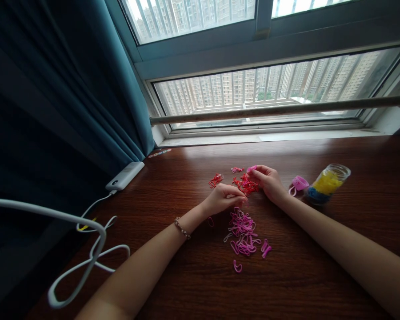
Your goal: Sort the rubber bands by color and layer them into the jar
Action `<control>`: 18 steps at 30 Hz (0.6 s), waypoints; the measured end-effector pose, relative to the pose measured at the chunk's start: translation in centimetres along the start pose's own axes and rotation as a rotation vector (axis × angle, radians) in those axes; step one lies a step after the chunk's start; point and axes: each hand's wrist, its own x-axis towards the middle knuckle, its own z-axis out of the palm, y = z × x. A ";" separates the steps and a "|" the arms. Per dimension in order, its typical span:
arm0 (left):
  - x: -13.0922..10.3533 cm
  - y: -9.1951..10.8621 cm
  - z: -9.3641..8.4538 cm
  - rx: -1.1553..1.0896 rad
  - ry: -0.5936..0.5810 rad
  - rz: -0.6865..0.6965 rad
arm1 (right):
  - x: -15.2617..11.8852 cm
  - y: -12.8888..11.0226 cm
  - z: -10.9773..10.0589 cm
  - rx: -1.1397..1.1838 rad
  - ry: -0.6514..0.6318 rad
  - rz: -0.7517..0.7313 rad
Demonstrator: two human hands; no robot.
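Note:
Small stretchy bands lie in loose heaps on the dark wooden table. My left hand [224, 198], a braided bracelet at its wrist, has its fingers pinched together between the red bands [248, 186] and the larger pile of pink-purple bands [243, 229]. What sits at its fingertips is too small to make out. Beyond the red heap, my right hand [268, 180] pinches a little bunch of pink rubber bands [252, 169]. Two smaller clusters, one red [216, 180] and one pinkish red [237, 170], rest to the left. A single band [210, 221] lies below my left wrist.
A tilted glass jar [328, 184] holding yellow and blue pieces stands at right, beside a pink lid with a loop [300, 183]. On the left are a white power device [125, 175], its looping white cable [102, 240] and a blue curtain [120, 89]. A window runs behind the table.

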 end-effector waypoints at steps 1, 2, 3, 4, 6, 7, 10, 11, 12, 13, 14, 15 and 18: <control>0.0 0.0 -0.1 0.032 0.011 0.018 | 0.0 0.0 0.0 0.021 -0.004 0.002; 0.1 -0.1 -0.1 0.073 0.023 0.040 | 0.0 0.0 0.0 0.041 -0.006 0.004; 0.1 -0.1 -0.2 0.121 0.037 0.062 | 0.0 0.0 -0.1 0.060 -0.008 0.007; 0.1 -0.2 -0.3 0.171 0.056 0.080 | 0.1 0.0 -0.1 0.076 -0.011 0.010; 0.2 -0.6 -0.5 0.273 0.121 0.091 | 0.1 0.0 -0.1 0.085 -0.023 0.017; 0.2 -0.9 -0.6 0.322 0.172 0.085 | 0.1 -0.2 0.0 0.079 -0.035 0.020; 0.2 -2.1 -1.2 0.468 0.339 0.043 | -0.4 -1.3 0.5 0.031 -0.165 0.043; 0.2 -2.5 -1.4 0.515 0.377 0.026 | -0.6 -1.8 0.7 -0.001 -0.265 0.070; 0.2 -2.9 -1.6 0.559 0.401 0.011 | -0.9 -2.4 1.0 -0.047 -0.396 0.114; 0.2 -3.2 -1.7 0.597 0.409 -0.002 | -1.2 -3.0 1.3 -0.110 -0.547 0.174; 0.1 -3.4 -1.7 0.631 0.404 -0.013 | -1.5 -3.5 1.5 -0.185 -0.701 0.241; 0.1 -3.5 -1.7 0.663 0.383 -0.022 | -1.7 -3.8 1.6 -0.263 -0.837 0.301; 0.0 -3.0 -1.4 0.752 0.240 -0.014 | -1.7 -4.1 1.6 -0.409 -0.942 0.340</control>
